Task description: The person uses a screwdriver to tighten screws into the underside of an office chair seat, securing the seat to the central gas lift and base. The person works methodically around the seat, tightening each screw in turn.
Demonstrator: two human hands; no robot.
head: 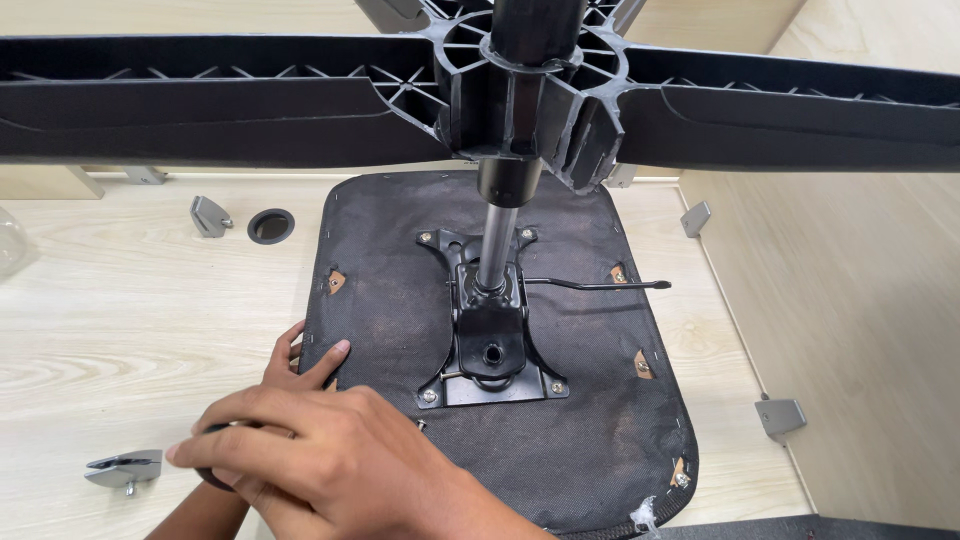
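Probably best to steady the upturned seat [580, 430] with open left hand [300, 360] flat on its edge, keeping right hand [320, 460] clenched firmly round the dark tool [211, 474].

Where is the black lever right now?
In the head view, the black lever sticks out rightward from the metal plate over the upturned seat, right of the silver post.

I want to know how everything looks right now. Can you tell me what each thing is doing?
Chair seat: upside down on the desk.
Metal plate: screwed onto the seat.
Chair post: standing up in the plate.
Chair legs: up in the air.
Lever: sticking out sideways.
Right hand: curled over a dark thing.
Left hand: resting on the seat's edge.
Desk hole: uncovered.
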